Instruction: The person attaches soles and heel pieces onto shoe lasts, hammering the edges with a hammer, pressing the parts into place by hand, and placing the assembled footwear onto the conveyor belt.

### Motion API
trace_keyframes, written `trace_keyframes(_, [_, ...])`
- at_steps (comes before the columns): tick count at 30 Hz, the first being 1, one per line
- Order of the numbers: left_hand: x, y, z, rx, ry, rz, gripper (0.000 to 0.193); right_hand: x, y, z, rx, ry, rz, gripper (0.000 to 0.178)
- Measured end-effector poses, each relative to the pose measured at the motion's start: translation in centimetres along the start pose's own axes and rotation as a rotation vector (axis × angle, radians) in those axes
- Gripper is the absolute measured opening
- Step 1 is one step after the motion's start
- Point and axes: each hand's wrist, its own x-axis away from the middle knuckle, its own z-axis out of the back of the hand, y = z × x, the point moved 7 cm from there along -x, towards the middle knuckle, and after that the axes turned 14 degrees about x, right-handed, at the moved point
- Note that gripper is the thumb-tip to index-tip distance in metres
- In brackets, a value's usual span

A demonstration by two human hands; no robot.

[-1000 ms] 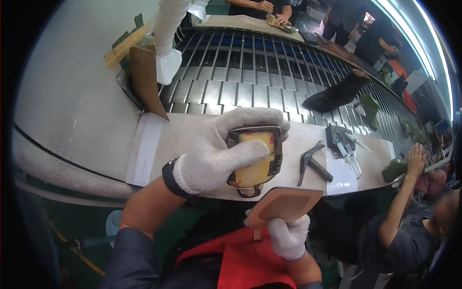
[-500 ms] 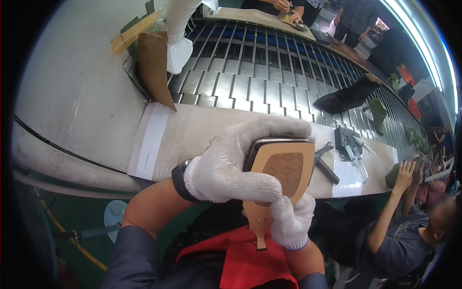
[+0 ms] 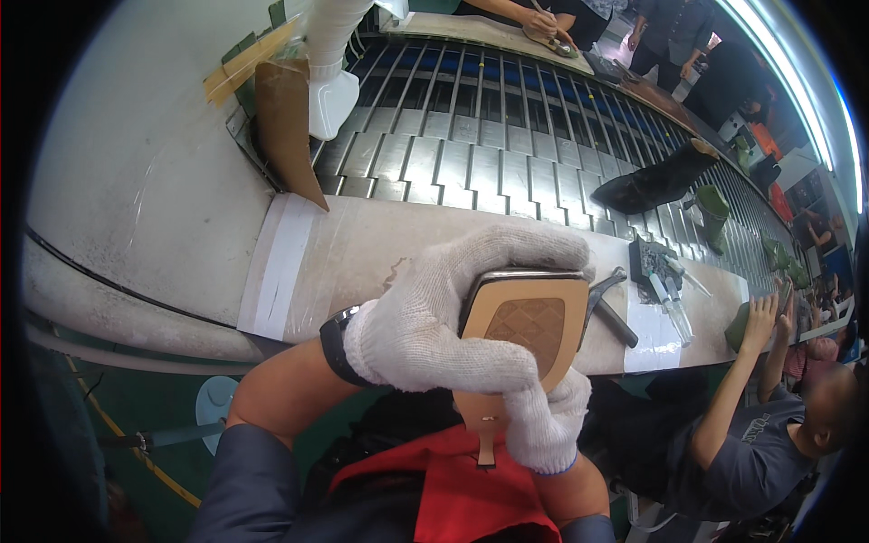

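Note:
Held sole-up in front of me is a shoe [image 3: 532,328], its tan sole carrying a brown quilted panel and tapering to a narrow tail near my body. A dark, shiny edge shows around the sole's far end. My gloved left hand [image 3: 439,330] wraps the shoe's left side and far end, thumb laid across the sole. Lower down, my gloved right hand [image 3: 548,425] closes on the sole's right edge, its fingertips meeting the left thumb. Part of the sole there is hidden by both hands. Just right of the shoe lies a hammer [image 3: 614,315] on the bench.
Beyond the bench [image 3: 362,244] runs a slatted metal conveyor [image 3: 425,163] bearing a black boot [image 3: 656,181] and green shoe pieces [image 3: 712,217]. Clear slim bottles [image 3: 672,308] lean by a dark block [image 3: 647,262]. A co-worker [image 3: 760,443] handles a piece at right; a cardboard sheet [image 3: 285,131] stands at left.
The shoe has tilted and shifted slightly toward me. My left thumb has bent down farther against the right fingers. Both hands keep their hold.

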Motion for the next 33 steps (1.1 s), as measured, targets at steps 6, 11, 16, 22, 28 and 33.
trace_keyframes(6, [-0.1,0.6,-0.1,0.169,0.148,0.15,0.079,0.1,0.3,-0.1,0.012,-0.039,0.028,0.03])
trace_keyframes(11, [0.2,1.1,-0.3,-0.075,0.051,0.059,0.077,0.1,0.0,-0.3,-0.072,-0.005,0.066,0.029])
trace_keyframes(16, [0.1,0.5,-0.2,-0.035,-0.025,-0.004,0.085,0.0,0.4,0.3,-0.023,-0.024,-0.022,0.034])
trace_keyframes(22, [-0.3,0.7,-0.4,-0.025,-0.05,0.035,0.088,0.1,0.1,0.6,-0.015,-0.008,-0.012,0.033])
trace_keyframes(28, [-0.9,0.0,-0.6,0.173,0.014,0.01,0.061,-0.2,-0.3,0.7,-0.028,0.026,-0.02,0.037])
trace_keyframes(33, [-4.3,-1.7,2.6,0.316,-0.034,0.038,0.08,-3.2,-0.6,1.7,-0.174,-0.055,-0.063,0.045])
